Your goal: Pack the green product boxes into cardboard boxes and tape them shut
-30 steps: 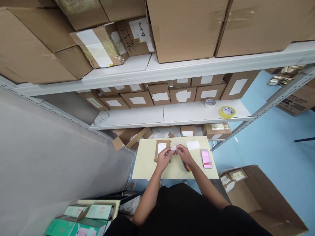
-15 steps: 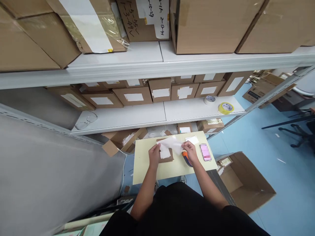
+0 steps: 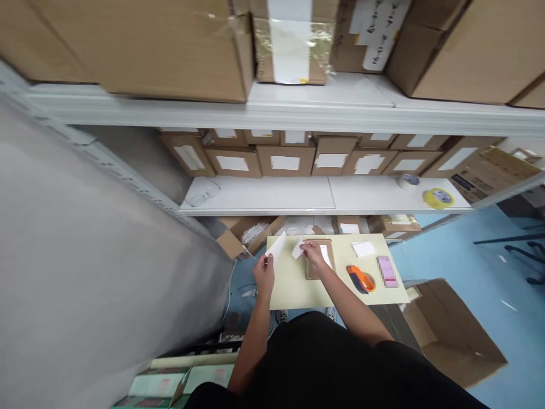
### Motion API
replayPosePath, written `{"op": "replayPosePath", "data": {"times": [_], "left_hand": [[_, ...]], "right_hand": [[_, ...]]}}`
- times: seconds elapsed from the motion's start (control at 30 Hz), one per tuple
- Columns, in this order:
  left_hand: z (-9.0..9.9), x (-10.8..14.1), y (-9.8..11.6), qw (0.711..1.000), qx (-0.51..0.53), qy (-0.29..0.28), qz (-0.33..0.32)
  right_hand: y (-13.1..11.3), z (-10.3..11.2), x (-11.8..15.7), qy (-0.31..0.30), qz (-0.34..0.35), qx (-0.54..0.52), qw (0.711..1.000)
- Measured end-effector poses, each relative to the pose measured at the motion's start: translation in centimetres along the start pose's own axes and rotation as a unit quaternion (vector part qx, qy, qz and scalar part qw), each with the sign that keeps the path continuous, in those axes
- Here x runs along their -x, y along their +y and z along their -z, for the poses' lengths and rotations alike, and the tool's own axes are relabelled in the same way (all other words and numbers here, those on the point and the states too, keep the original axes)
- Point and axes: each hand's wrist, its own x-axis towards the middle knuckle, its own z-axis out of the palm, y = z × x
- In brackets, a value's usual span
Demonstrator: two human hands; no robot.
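My left hand [image 3: 264, 274] is closed on a white paper sheet [image 3: 276, 247], which stands up from its fingers beyond the table's left edge. In my right hand [image 3: 313, 253] a smaller piece of white paper [image 3: 297, 250] is pinched. That hand is above a small cardboard box [image 3: 314, 271] with a white label, partly covered by the hand and forearm. To the right of the forearm lies an orange and dark blue tape dispenser [image 3: 358, 279] on the cream table [image 3: 289, 292].
White paper slips [image 3: 363, 249] and a pink blurred-out object [image 3: 387, 271] lie on the table's right side. A large open carton [image 3: 451, 329] stands on the floor. Shelves ahead hold labelled boxes, glasses [image 3: 203, 196] and tape rolls [image 3: 438, 197].
My hands, earlier both on a thin whitish sheet above the box, now hold separate pieces. The left has moved out left of the box. My view has turned left.
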Motion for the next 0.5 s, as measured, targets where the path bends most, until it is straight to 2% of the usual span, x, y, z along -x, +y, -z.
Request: {"op": "replayPosePath", "data": {"times": [0.07, 0.17, 0.27, 0.37, 0.43, 0.5], "left_hand": [[2.9, 0.2, 0.0, 1.0, -0.011, 0.018, -0.003], [6.4, 0.7, 0.2, 0.999, -0.005, 0.051, -0.011], [9.0, 1.3, 0.3, 0.997, -0.03, 0.071, -0.031], [10.6, 1.7, 0.2, 0.993, -0.085, 0.066, -0.048], [10.9, 1.7, -0.1, 0.991, -0.111, 0.057, -0.058], [10.6, 1.5, -0.6, 0.989, -0.123, 0.037, -0.072]], "right_hand": [[0.3, -5.1, -1.7, 0.008, -0.049, -0.006, 0.999], [0.1, -11.9, -4.0, -0.018, -0.063, 0.013, 0.998], [-0.3, -16.3, -5.3, -0.033, -0.054, 0.036, 0.997], [-0.1, -17.3, -4.9, -0.026, -0.042, 0.056, 0.997], [0.5, -16.2, -3.4, -0.029, -0.04, 0.066, 0.997], [1.4, -14.0, -1.0, -0.063, -0.04, 0.078, 0.994]]}}
